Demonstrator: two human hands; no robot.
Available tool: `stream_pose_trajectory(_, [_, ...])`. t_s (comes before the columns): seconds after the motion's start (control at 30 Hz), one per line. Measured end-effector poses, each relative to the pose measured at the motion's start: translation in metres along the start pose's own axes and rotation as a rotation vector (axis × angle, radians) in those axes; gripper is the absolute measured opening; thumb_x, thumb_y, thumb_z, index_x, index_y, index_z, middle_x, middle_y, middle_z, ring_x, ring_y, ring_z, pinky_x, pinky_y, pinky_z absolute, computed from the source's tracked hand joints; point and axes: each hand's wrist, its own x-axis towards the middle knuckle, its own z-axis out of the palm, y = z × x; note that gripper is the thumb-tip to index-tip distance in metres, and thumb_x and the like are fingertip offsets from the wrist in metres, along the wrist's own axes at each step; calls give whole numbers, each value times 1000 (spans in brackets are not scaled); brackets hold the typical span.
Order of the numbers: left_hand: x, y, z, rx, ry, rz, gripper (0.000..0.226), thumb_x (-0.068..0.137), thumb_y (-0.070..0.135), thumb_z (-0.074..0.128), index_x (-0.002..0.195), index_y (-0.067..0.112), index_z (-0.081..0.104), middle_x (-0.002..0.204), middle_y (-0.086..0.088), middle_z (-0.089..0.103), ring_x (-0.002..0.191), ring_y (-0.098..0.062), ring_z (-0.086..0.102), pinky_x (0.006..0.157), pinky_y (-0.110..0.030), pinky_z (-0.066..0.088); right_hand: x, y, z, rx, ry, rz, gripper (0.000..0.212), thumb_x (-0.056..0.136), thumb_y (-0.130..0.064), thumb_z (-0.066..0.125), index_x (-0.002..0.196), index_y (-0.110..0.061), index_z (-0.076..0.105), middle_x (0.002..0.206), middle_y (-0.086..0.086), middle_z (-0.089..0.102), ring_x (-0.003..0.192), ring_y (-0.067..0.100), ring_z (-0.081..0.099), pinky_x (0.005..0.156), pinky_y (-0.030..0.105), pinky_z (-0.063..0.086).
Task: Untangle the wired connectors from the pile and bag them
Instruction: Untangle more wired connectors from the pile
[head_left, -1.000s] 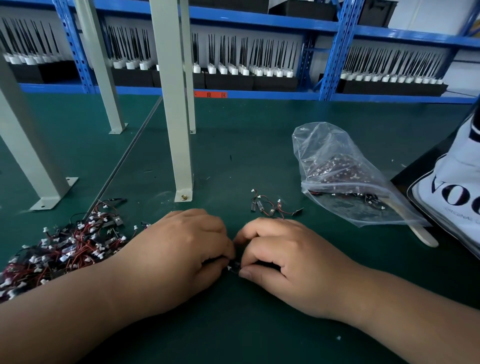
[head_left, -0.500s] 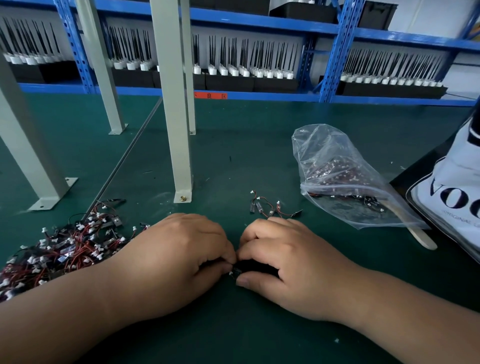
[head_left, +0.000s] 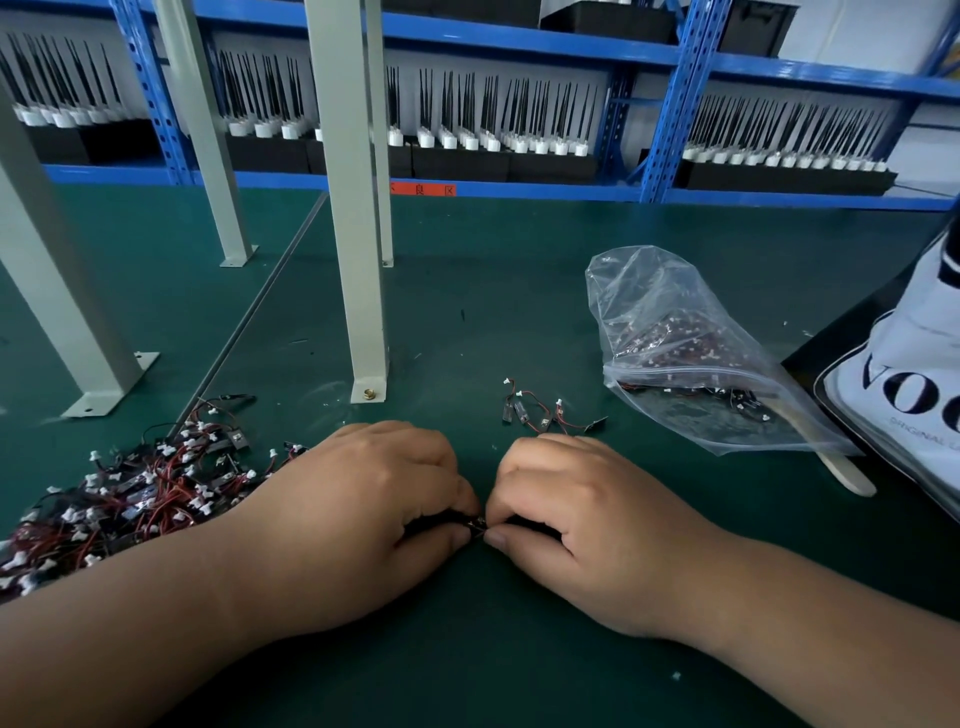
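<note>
A tangled pile of wired connectors (head_left: 135, 493), red and black wires with white plugs, lies at the left on the green mat. My left hand (head_left: 358, 514) and my right hand (head_left: 582, 525) meet knuckle to knuckle at the centre, both pinching a small wired connector (head_left: 475, 521) that is mostly hidden between the fingertips. A few loose connectors (head_left: 540, 410) lie just beyond my right hand. A clear zip bag (head_left: 675, 353) partly filled with connectors lies to the right, its mouth toward me.
Grey steel posts (head_left: 358, 291) stand bolted to the mat behind my hands. A white printed bag (head_left: 914, 384) sits at the right edge, with a wooden stick (head_left: 841, 473) poking from under the zip bag. Blue shelving (head_left: 467, 187) with trays of black antennas lines the back.
Both hands have stayed together at the centre, fingers shifting slightly on the connector. The pile, loose connectors and bag have not moved.
</note>
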Motion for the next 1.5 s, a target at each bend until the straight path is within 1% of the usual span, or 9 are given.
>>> stream_pose_trajectory(0.43, [1,0,1,20,6,-25,10,91,35,55,94,36,64,88,17,55,85,-4,53,76,-31,49,-2,3,1,106,113,0,13,90,-21,64,79,-15,61,74,-5,53,71,13,49,67,30,42])
stream_pose_trajectory(0.6, [2,0,1,41,12,-25,9,92,37,55,95,37,63,87,18,56,84,-4,54,77,-29,46,-3,8,3,201,168,19,10,92,-20,64,83,-16,64,79,-8,55,72,14,53,64,37,45])
stream_pose_trajectory(0.77, [2,0,1,40,42,-16,10,92,37,54,95,36,64,84,19,58,79,-6,55,75,-28,46,-3,13,6,170,232,48,9,93,-23,65,86,-18,67,79,-13,57,74,8,53,65,35,48])
stream_pose_trajectory(0.87, [2,1,0,34,41,-16,15,92,39,50,95,36,65,83,18,60,80,-6,56,75,-30,48,-1,17,5,158,308,82,11,93,-23,66,84,-17,68,78,-12,59,73,10,55,65,37,48])
stream_pose_trajectory(1.03, [1,2,0,40,29,-36,10,91,35,56,95,36,65,84,18,60,82,-6,56,77,-29,47,-1,23,2,90,404,168,12,93,-26,67,84,-19,68,75,-10,58,72,14,57,63,40,48])
stream_pose_trajectory(1.17, [1,2,-1,47,15,-39,10,91,36,55,95,36,65,84,18,58,82,-5,55,78,-28,47,2,29,3,67,295,261,7,93,-26,65,90,-24,71,83,-10,60,80,15,58,69,40,50])
stream_pose_trajectory(1.27, [1,3,-1,45,15,-41,10,91,35,56,95,36,65,84,18,59,82,-5,55,77,-28,47,3,29,6,65,240,261,16,95,-21,64,106,-26,74,92,-13,61,86,15,60,75,39,52])
stream_pose_trajectory(1.33, [1,2,-1,48,17,-41,11,91,35,55,95,35,65,84,18,59,82,-6,56,78,-28,47,3,31,6,72,286,257,20,94,-16,65,110,-25,74,92,-15,61,86,13,61,75,37,51])
stream_pose_trajectory(1.5, [1,1,0,42,20,-48,10,92,37,54,95,36,63,86,20,58,84,-3,55,79,-24,44,1,36,5,167,516,319,22,86,-3,67,91,-24,74,80,-13,64,79,10,62,69,32,50])
